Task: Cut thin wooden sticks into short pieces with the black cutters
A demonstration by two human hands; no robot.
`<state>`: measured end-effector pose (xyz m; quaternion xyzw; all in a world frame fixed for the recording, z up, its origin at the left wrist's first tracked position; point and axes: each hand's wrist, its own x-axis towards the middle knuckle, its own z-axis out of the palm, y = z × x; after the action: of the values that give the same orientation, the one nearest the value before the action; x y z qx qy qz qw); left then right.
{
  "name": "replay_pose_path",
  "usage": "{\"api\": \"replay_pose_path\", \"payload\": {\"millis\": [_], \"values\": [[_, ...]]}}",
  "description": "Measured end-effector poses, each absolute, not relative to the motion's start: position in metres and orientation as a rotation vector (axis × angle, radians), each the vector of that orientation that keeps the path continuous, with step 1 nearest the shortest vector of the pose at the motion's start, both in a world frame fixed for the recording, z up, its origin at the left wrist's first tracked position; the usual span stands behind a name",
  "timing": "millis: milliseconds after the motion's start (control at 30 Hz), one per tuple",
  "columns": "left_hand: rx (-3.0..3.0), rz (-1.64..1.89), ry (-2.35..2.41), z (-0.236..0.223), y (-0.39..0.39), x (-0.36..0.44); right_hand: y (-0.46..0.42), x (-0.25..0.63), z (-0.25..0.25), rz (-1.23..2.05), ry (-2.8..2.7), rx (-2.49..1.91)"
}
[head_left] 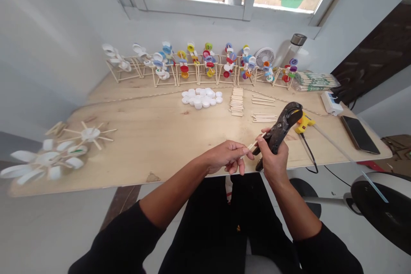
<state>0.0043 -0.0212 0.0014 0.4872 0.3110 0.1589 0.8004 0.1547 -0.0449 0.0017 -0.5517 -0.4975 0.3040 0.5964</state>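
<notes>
My right hand is wrapped round the handles of a black pipe cutter, whose curved head points up and to the right. Between the thumb and fingers of my left hand is a thin wooden stick. The stick slants up to the right, and its far end lies at my right thumb, beside the cutter. Past my hands on the table are a stack of short sticks and two smaller groups of sticks. A yellow glue gun lies right of the cutter.
White bottle caps lie mid-table. Small stick frames with coloured caps line the back, near a fan and bottle. Cap-and-stick wheels lie left. A phone and power strip sit right.
</notes>
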Motion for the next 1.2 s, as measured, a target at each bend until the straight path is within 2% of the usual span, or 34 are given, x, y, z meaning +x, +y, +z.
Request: {"api": "replay_pose_path", "payload": {"millis": [233, 433, 600, 900, 1200], "values": [[1.042, 0.368, 0.662, 0.003, -0.023, 0.008, -0.043, 0.154, 0.001, 0.686, -1.143, -1.304], [1.136, 0.523, 0.705, 0.000, -0.030, 0.013, -0.041, 0.154, -0.001, 0.698, -1.139, -1.303], [1.250, 0.602, 0.721, 0.002, -0.027, 0.005, -0.043, 0.159, 0.009, 0.814, -1.138, -1.262], [1.416, 0.623, 0.846, 0.039, -0.018, -0.023, -0.077, 0.187, 0.019, 1.166, -1.428, -1.455], [1.683, 0.515, 0.878, 0.048, -0.010, -0.024, -0.089, 0.169, 0.007, 1.219, -1.666, -1.537]]}}
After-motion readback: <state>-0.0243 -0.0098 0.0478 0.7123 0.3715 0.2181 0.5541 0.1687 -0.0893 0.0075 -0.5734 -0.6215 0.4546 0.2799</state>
